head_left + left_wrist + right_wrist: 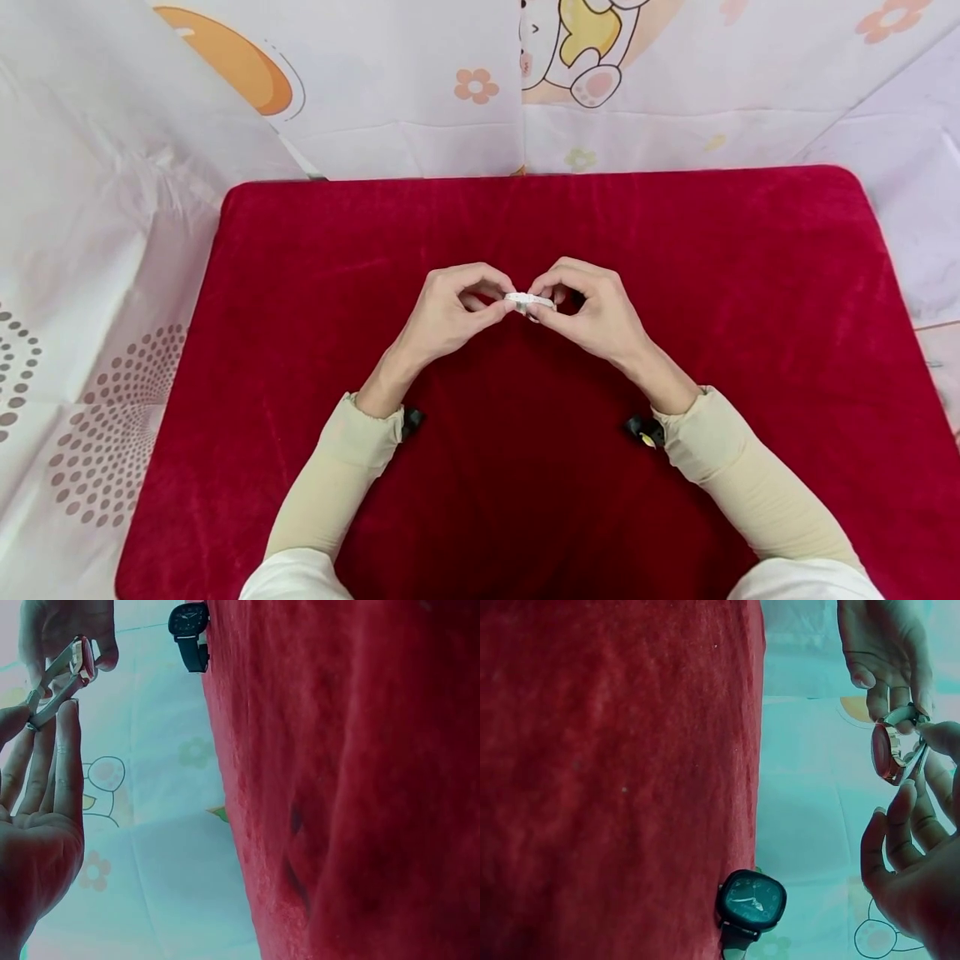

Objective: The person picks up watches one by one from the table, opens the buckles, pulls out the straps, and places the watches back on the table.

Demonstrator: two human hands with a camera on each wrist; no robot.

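Both hands hold a white-strapped wristwatch (530, 298) between them, raised over the red cloth. The left hand (457, 308) pinches its strap between thumb and fingers at the left side. On the other side the right hand (596, 312) pinches the strap too, fingertips close to the left hand's. In the left wrist view the strap (58, 699) forms a loop, with the watch case (84, 660) toward the right hand. From the right wrist, the reddish rim of the case (886, 754) shows. A black wristwatch (751, 901) lies on the cloth, mostly hidden behind the right hand from above.
A red velvet cloth (300, 275) covers the table. White curtains (390, 83) printed with flowers and a cartoon animal hang along the back and sides. Small black devices (412, 423) sit at both wrists, by the beige sleeves (330, 475).
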